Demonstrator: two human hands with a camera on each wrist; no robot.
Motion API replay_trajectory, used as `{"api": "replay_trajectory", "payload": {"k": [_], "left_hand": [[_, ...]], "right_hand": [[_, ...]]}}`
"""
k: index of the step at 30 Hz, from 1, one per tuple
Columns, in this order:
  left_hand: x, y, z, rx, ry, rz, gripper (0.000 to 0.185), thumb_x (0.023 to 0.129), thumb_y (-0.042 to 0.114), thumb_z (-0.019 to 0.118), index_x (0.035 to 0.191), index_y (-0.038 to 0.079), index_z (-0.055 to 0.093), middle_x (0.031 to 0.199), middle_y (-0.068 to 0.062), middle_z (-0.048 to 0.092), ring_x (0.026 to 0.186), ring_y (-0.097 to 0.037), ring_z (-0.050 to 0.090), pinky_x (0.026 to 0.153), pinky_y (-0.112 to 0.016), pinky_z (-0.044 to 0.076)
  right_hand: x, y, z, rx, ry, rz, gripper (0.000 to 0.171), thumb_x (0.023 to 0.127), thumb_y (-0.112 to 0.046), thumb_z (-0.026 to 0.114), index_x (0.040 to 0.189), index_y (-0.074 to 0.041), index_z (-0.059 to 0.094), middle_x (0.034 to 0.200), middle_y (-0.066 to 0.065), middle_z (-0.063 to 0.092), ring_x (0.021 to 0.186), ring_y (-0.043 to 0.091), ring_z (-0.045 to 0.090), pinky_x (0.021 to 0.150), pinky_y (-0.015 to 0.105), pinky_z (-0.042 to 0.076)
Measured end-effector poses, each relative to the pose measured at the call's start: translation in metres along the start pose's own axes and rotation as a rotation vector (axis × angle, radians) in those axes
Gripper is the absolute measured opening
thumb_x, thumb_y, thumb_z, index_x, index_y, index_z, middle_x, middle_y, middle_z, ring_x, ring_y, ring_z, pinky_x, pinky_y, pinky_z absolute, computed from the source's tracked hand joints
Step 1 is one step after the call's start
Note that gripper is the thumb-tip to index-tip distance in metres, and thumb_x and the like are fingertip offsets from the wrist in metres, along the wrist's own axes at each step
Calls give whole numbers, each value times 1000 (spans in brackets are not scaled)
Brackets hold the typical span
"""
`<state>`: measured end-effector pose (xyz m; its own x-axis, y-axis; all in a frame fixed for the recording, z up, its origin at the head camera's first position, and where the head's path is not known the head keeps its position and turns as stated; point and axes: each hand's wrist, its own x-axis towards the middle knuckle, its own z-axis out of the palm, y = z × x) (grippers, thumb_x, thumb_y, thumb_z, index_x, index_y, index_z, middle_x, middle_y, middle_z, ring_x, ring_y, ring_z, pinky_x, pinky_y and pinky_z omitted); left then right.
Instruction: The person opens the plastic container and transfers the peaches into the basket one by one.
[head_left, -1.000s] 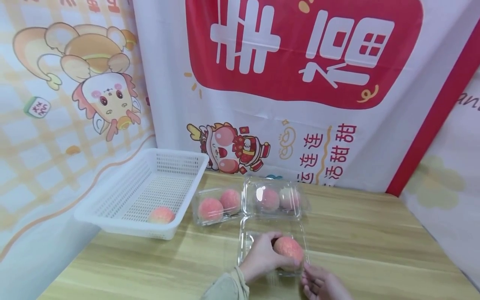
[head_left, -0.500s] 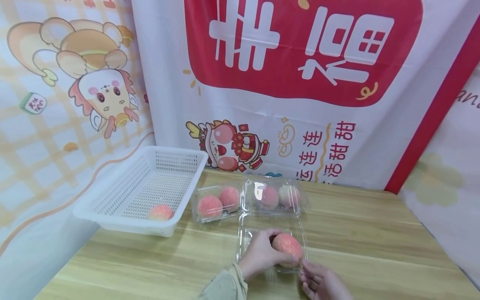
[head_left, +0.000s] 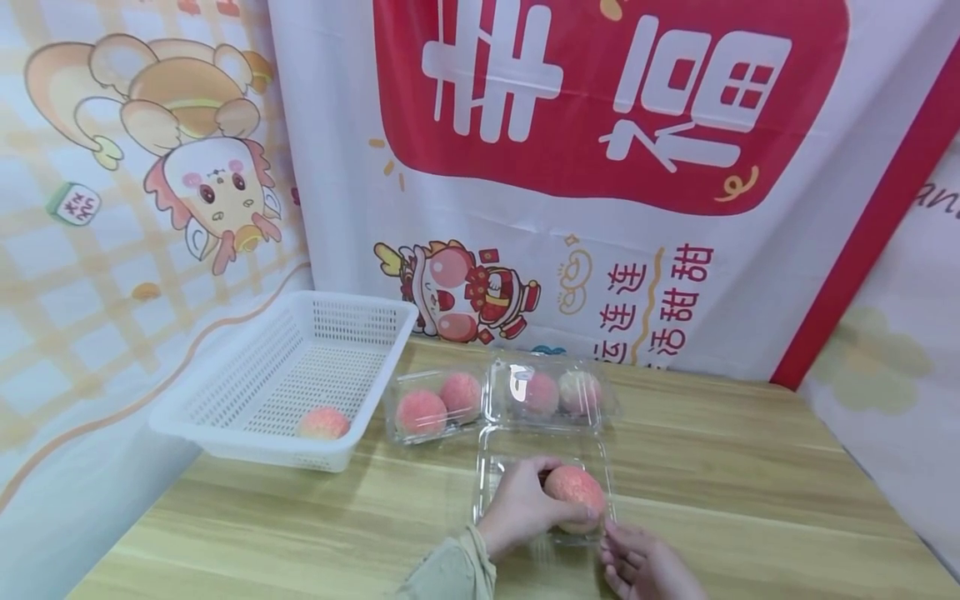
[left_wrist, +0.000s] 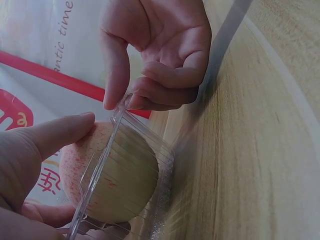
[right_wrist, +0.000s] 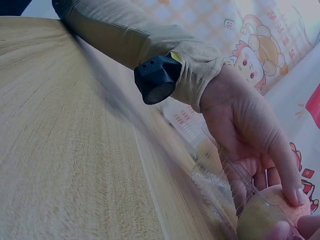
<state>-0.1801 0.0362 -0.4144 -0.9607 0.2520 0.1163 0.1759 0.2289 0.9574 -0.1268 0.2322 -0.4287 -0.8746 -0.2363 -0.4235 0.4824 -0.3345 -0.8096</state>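
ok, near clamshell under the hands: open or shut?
Open. The near clamshell has its lid laid flat behind; left hand holds a peach in it.

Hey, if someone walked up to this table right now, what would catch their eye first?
Probably the pink peach that the left hand grips in the open clear clamshell box at the table's near edge, while the right hand pinches the box's rim. Behind it lie two more clear boxes with peaches, and at the left a white plastic basket holds a single peach.
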Motion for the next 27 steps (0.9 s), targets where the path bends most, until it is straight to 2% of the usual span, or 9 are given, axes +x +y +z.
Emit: {"api": "replay_trajectory", "payload": {"k": [5, 13, 19, 27], "left_hand": [[-1, 0, 1, -6, 14, -16, 60, 62, 26, 94, 112, 6, 68, 96, 5, 67, 85, -10, 63, 80, -29, 54], [-2, 2, -1, -8, 70, -12, 62, 61, 25, 94, 113, 3, 67, 99, 2, 68, 90, -13, 63, 83, -32, 54], [-1, 1, -2, -19, 79, -20, 60, 63, 25, 93, 113, 5, 67, 101, 3, 68, 92, -13, 63, 84, -33, 54], [-1, 6, -4, -119, 92, -57, 60, 67, 20, 91, 118, 3, 65, 101, 0, 68, 92, -15, 63, 84, -32, 54]], "right_hand": [[-1, 1, 0, 0, 4, 5, 16, 95, -21, 65, 100, -8, 59, 92, 4, 61, 86, 14, 57, 81, 22, 49], [1, 0, 0, -15, -13, -2, 11, 97, -19, 62, 98, -8, 59, 91, 4, 61, 85, 14, 57, 81, 22, 49], [1, 1, 0, -12, -2, 6, 11, 97, -19, 62, 97, -8, 59, 91, 4, 61, 85, 14, 58, 81, 22, 49], [0, 0, 1, -22, -7, 1, 10, 99, -18, 59, 97, -8, 59, 91, 4, 61, 85, 14, 57, 80, 21, 49]]}}
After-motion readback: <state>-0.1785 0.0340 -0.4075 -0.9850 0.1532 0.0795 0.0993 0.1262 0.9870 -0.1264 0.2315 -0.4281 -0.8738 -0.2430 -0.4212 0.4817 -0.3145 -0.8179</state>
